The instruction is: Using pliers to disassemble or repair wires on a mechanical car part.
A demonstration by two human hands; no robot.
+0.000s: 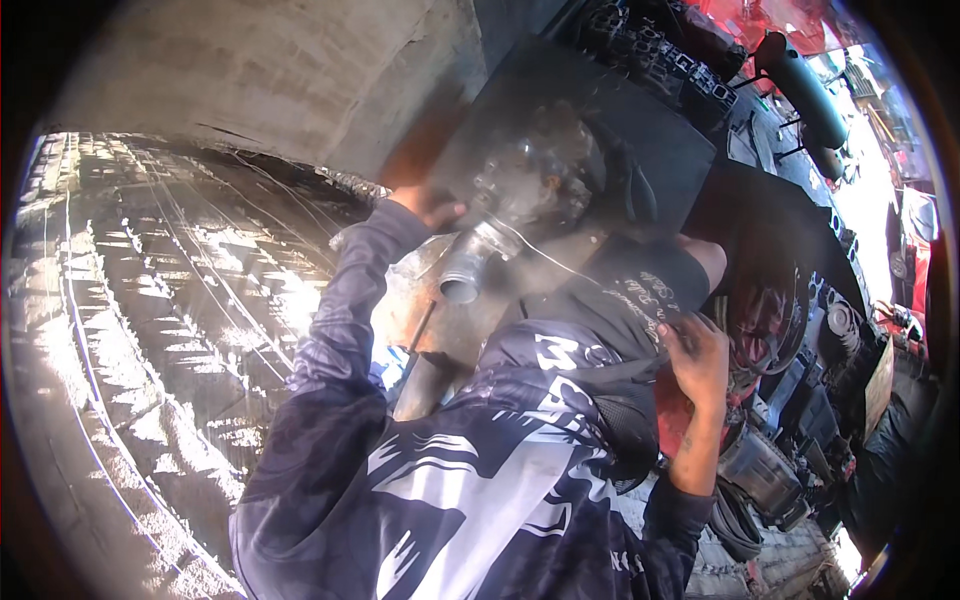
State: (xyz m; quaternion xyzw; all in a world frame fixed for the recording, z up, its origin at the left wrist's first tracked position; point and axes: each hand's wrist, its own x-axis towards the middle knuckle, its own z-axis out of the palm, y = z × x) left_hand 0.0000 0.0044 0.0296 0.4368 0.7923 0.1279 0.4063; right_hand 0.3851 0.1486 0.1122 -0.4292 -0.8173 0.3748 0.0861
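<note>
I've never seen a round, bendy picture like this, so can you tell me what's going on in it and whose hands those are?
The picture comes from a small camera worn on a person's head, looking down. Its wide lens bends straight edges, so everything looks round. The arms in dark blue sleeves with white patterns belong to that person. The left hand rests against a grimy grey metal engine part with a short silver pipe, which sits on a rusty, dirty work surface. The right hand touches a black cloth with pale writing. Whether either hand grips anything is hard to tell. On the left lies a big worn black tyre; more dark machine parts crowd the right.
</note>
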